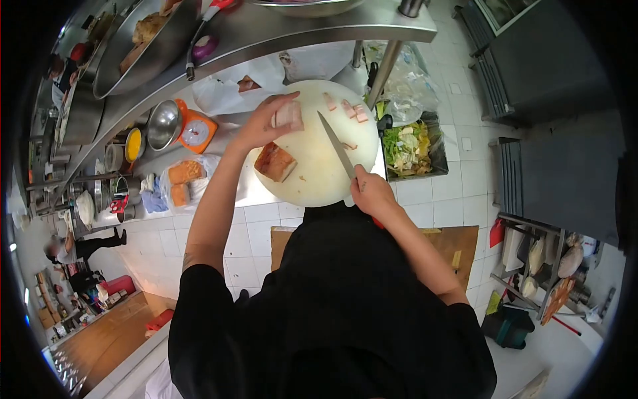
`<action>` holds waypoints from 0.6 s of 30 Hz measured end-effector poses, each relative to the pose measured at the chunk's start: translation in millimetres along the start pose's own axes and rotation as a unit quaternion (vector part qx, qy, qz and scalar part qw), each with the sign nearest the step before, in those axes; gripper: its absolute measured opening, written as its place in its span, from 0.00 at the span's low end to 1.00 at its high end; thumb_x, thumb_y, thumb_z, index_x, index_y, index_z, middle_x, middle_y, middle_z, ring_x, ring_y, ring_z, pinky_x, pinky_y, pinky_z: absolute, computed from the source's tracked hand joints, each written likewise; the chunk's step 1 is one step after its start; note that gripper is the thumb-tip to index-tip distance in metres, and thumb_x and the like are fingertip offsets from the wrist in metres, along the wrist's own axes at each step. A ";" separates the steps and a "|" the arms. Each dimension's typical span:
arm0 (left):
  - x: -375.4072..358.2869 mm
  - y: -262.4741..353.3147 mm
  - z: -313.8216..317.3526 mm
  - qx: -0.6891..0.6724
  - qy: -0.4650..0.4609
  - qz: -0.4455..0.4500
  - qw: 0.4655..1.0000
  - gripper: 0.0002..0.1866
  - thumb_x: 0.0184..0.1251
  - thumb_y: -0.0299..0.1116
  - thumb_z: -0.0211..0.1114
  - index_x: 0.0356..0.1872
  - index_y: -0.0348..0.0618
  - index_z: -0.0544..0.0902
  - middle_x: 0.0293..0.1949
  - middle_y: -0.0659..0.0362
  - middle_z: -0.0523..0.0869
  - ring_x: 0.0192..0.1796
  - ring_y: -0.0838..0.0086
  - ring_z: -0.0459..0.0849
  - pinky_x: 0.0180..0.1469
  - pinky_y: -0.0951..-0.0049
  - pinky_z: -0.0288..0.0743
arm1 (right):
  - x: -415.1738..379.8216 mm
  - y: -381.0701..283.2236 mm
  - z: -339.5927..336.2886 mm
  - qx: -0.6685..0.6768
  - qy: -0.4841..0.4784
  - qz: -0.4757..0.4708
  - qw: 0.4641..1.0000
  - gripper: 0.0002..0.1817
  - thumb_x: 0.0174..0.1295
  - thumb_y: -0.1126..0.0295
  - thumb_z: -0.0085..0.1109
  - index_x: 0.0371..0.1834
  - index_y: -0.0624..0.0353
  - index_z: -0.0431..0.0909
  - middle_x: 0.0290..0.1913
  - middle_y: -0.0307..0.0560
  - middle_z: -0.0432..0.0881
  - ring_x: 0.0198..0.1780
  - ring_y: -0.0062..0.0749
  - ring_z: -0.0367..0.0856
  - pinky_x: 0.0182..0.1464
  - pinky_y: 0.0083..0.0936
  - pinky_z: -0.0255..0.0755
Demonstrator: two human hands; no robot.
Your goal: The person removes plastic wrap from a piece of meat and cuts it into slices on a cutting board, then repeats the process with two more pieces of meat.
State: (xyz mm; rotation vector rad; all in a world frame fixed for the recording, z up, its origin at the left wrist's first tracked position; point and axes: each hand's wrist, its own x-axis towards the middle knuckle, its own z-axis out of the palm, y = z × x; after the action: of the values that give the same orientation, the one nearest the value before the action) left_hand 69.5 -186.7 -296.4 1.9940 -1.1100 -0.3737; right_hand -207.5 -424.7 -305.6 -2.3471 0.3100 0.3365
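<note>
A round white cutting board [312, 173] lies on the steel counter in front of me. My left hand [266, 121] grips a pale piece of pork belly [288, 117] over the board's upper left. In my right hand [372, 193] is a kitchen knife [336, 144], its handle inside my closed fingers and its blade pointing up and left across the board. A browned block of pork [276, 161] rests at the board's left edge. Several small cut pieces of pork [354, 110] lie at the upper right, with a thin scrap [348, 145] beside the blade.
An orange kitchen scale [196, 132] and a steel bowl [165, 124] stand to the left, near bagged browned blocks [186, 174]. A steel shelf [319, 30] crosses above the counter. At right is a bin of vegetable scraps [409, 149]. Other people [66, 249] are at far left.
</note>
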 end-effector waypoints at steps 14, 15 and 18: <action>-18.0 94.7 108.0 0.108 0.046 -0.213 0.970 0.46 0.56 0.35 0.84 0.77 0.50 0.72 0.58 0.41 0.79 0.55 0.43 0.88 0.56 0.51 0.85 | 2.9 3.0 -6.6 -0.055 0.013 -0.035 0.998 0.09 0.70 0.71 0.59 0.47 0.64 0.74 0.34 0.66 0.89 0.39 0.64 0.91 0.44 0.58 0.83; -22.5 100.9 120.5 0.188 0.062 -0.208 0.958 0.46 0.58 0.37 0.84 0.79 0.49 0.71 0.57 0.41 0.80 0.55 0.43 0.89 0.56 0.50 0.85 | 1.0 4.4 -5.9 -0.056 0.010 -0.036 0.998 0.09 0.70 0.71 0.59 0.47 0.64 0.74 0.34 0.66 0.89 0.39 0.64 0.91 0.44 0.58 0.83; -29.2 123.6 136.8 0.185 0.088 -0.291 0.935 0.51 0.60 0.40 0.85 0.84 0.50 0.67 0.62 0.40 0.79 0.60 0.44 0.87 0.60 0.55 0.84 | -4.4 9.5 -5.9 -0.073 0.016 -0.059 0.995 0.09 0.70 0.71 0.59 0.47 0.64 0.74 0.32 0.65 0.89 0.38 0.64 0.91 0.43 0.57 0.84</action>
State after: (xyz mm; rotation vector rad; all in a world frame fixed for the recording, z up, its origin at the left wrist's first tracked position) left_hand -98.5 -268.0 -291.6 2.6280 -0.4774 -0.2886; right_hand -213.7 -435.0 -306.2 -2.5041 0.1649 0.2730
